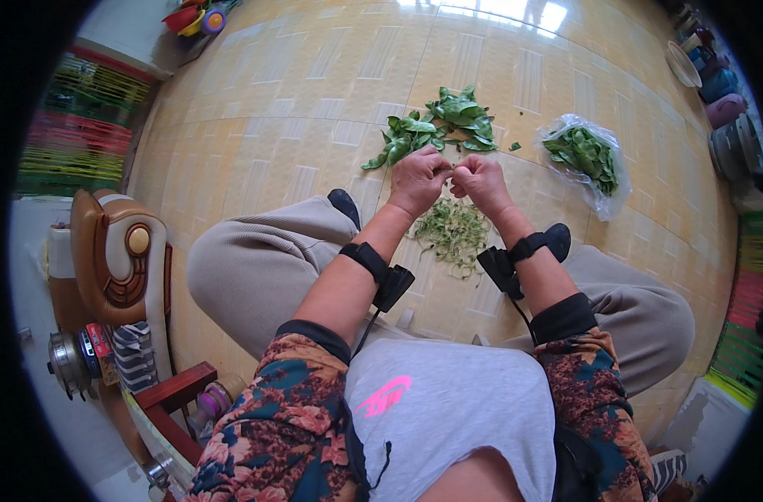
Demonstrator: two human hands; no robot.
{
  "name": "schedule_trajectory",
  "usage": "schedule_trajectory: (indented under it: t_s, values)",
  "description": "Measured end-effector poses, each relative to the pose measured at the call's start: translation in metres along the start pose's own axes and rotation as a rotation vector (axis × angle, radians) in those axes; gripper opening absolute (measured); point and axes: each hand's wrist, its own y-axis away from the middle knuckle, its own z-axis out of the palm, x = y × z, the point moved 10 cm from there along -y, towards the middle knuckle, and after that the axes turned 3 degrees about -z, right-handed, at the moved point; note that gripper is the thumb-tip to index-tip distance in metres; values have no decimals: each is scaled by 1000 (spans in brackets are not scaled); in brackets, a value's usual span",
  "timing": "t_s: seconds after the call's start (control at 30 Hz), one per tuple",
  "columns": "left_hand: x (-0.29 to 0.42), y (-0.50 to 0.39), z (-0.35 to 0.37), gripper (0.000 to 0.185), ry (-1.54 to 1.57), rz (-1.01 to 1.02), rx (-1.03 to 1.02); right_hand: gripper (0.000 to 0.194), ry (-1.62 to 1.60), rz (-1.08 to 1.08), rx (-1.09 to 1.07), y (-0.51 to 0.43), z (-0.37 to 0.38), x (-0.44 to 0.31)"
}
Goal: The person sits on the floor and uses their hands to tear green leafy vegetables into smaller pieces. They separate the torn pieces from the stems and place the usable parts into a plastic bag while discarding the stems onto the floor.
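My left hand point(417, 181) and my right hand point(483, 183) meet over the floor, fingertips almost touching. Both pinch a small green bean piece point(444, 168), mostly hidden by the fingers. Just beyond my hands lie two heaps of flat green bean pods, a left heap point(409, 134) and a far heap point(463, 116). Below my hands, between my feet, is a loose pile of pale green strings and stem ends point(451, 233). To the right, a clear plastic bag point(614, 199) lies open with more green pods point(583, 157) in it.
A brown and cream armrest point(121, 251) stands at left, near a red wooden frame point(175, 386). Colourful toys point(196, 20) are at the far left. Basins and buckets point(726, 113) line the right wall. My shoes point(557, 241) flank the trimmings on the tiled floor point(281, 157).
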Motion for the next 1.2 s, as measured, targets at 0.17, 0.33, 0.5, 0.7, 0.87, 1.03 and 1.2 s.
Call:
schedule_trajectory:
  t_s: [0.17, 0.33, 0.5, 0.7, 0.87, 1.03, 1.2]
  values:
    - [-17, -6, -7, 6, 400, -135, 148, 15, -451, 25, 92, -7, -7, -6]
    - [-47, -9, 0, 8, 775, -362, 223, 15, -611, 32, 104, -9, -7, -11]
    - [-95, -6, -14, 10, 1156, -562, 460, 13, -726, 34, 170, -12, -23, -7]
    - [-143, 9, -42, 11, 1225, -680, 623, 11, -923, -38, 203, -22, -61, -17]
    - [-140, 0, -31, 14, 1399, -605, 450, 15, -494, 53, 78, -24, -70, -25]
    - [-100, -6, 1, 23, 1451, -607, 23, 21, 182, 74, -154, -15, -30, -10]
    - [-61, 4, 32, 28, 1435, -686, -209, 28, 88, -67, -130, -16, -8, -22]
